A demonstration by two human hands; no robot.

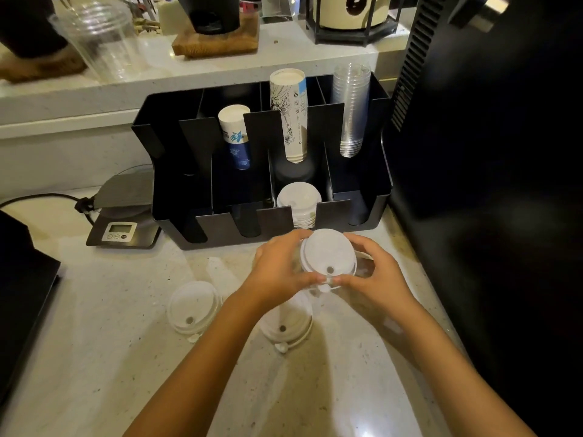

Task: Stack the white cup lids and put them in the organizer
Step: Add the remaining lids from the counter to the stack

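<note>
Both hands hold a short stack of white cup lids (328, 252) just above the counter, in front of the black organizer (220, 230). My left hand (279, 269) grips its left side and my right hand (373, 274) its right side, fingertips meeting at the front edge. Inside the organizer's front middle compartment stands another stack of white lids (298, 200). Two more white lids lie flat on the counter: one (193, 307) to the left of my left forearm, one (288, 323) partly hidden under my left wrist.
The organizer's back slots hold two paper cup stacks (235, 137) (291, 115) and clear plastic cups (351, 111). A digital scale (123, 231) with a cable sits left of it. A large black machine (489, 152) stands on the right, a black object (22, 285) at the left edge.
</note>
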